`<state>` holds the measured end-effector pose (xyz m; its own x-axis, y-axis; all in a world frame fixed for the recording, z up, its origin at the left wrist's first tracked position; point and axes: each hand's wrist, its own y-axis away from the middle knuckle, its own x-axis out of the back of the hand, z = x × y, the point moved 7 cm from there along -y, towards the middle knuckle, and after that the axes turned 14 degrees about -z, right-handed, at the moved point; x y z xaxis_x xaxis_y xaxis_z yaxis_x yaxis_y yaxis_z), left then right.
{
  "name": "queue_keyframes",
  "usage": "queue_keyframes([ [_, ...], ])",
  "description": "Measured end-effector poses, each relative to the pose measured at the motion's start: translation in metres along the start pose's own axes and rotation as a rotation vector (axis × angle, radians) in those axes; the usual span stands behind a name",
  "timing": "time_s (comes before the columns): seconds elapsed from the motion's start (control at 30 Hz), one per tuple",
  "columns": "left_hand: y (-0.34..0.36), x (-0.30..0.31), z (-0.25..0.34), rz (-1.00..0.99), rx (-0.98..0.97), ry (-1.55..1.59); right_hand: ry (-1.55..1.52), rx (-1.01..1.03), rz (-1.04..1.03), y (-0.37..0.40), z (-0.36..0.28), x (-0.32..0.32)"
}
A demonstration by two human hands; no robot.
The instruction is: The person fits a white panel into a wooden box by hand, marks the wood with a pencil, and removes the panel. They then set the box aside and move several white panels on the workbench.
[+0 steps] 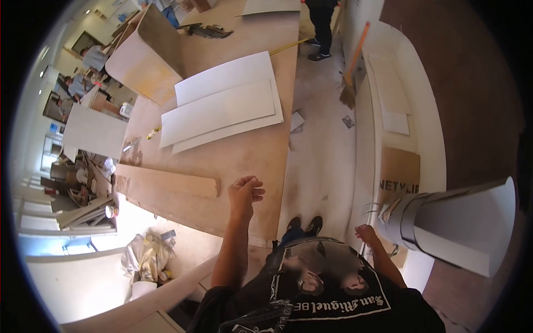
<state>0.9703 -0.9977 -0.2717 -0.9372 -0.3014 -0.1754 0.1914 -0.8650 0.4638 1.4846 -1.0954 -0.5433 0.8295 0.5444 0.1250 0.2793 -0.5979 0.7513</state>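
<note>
My left hand hovers above the near part of the large brown work table, its fingers loosely bent and apart, holding nothing that I can see. Closest to it on the left lies a long flat wooden board. Beyond the hand, two overlapping white sheets rest on the table. My right hand hangs low by my right side, fingers slightly curled and apart, with no visible object in it. Just right of it is a large roll of white sheet material with dark bands around one end.
A curved wooden piece stands on the table's far left. A yellow tape measure strip crosses the right edge. At the right wall leans a broom; a cardboard piece is nearby. Another person's legs stand in the aisle.
</note>
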Motion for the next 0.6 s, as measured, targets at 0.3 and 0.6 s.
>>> queue_keyframes([
  [0.3,-0.068,0.075,-0.089,0.161,0.022,0.630,0.238,0.050,-0.195,-0.039,-0.127,0.017],
  [0.6,-0.223,0.116,-0.040,0.264,-0.070,1.027,0.641,0.164,-0.131,-0.094,-0.204,0.100],
])
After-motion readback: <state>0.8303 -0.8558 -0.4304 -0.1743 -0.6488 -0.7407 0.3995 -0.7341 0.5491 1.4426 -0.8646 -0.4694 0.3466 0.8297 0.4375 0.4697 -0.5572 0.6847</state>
